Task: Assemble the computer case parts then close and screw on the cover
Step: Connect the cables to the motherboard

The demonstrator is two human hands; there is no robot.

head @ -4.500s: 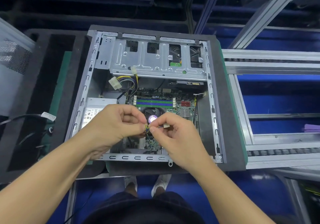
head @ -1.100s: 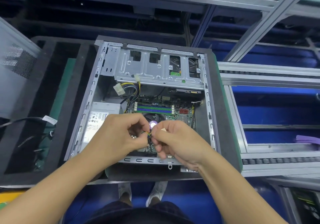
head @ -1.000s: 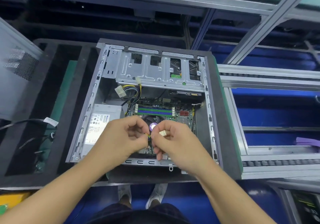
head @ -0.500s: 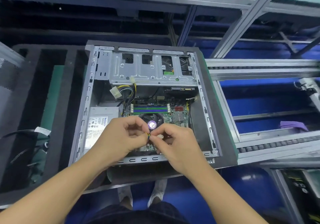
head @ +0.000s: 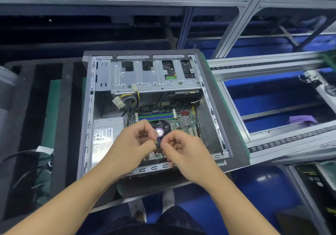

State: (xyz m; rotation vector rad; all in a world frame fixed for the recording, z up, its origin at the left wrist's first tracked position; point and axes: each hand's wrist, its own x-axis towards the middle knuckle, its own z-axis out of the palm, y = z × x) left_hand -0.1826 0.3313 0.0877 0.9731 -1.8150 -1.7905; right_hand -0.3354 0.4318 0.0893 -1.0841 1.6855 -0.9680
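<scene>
- Head view, looking down: the left hand (head: 133,144) and the right hand (head: 183,150) meet fingertip to fingertip above the near half of the open grey metal computer case (head: 87,125); both are curled shut, pinching between them a small bundle of thin yellow and black wires (head: 156,143) with a dark end piece; the exact connector is too small to make out
- just behind the fingertips sits the round black cooler fan with a purple centre label (head: 160,131), partly hidden by the hands; it lies on the green motherboard (head: 187,124), which carries blue and green memory slots (head: 156,115) along its far edge
- in the case's near-left corner rests the silver boxy power supply with a white label (head: 105,133); from beside it a loom of yellow and black cables (head: 131,100) rises to a loose white plug (head: 118,103), and a second small white plug (head: 134,88) lies against the bay plate
- across the far end of the case spans the perforated silver drive-bay bracket (head: 145,76); a drive with a green board shows through its cut-outs (head: 170,71)
- the case lies on its side, cover off, on a dark foam-lined pallet (head: 234,144); to its left, black foam channels (head: 43,107) hold black cables with a white tag (head: 44,149); to the right runs an aluminium conveyor frame (head: 272,67) over blue flooring
</scene>
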